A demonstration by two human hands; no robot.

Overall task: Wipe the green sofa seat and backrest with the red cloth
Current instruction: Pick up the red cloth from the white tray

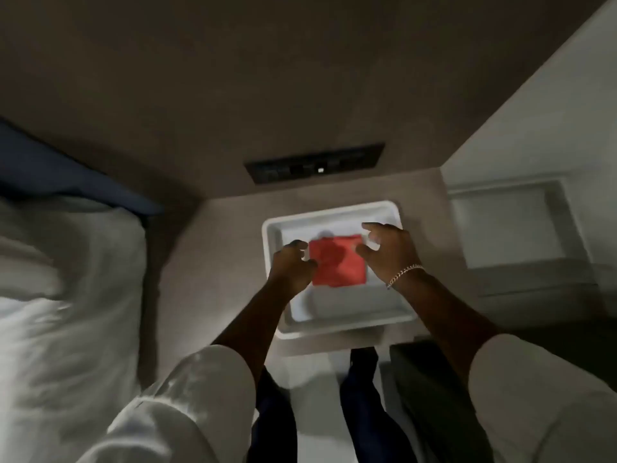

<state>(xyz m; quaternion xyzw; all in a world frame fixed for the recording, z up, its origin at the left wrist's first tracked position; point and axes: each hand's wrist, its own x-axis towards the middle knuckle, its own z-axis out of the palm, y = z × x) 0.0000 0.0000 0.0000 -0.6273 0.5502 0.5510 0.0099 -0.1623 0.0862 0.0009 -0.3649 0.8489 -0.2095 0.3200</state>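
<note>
A folded red cloth (337,262) lies flat in a white tray (334,324) on a small beige bedside table. My left hand (291,267) hovers at the cloth's left edge with its fingers curled, touching or almost touching it. My right hand (389,250), with a chain bracelet on the wrist, is spread open just above the cloth's right edge. Neither hand clearly holds the cloth. No green sofa is in view.
A bed with white bedding (66,295) and a dark blue pillow (50,168) fills the left side. A black switch panel (314,167) is set in the wall behind the table. A glossy white surface (517,135) on the right reflects the tray.
</note>
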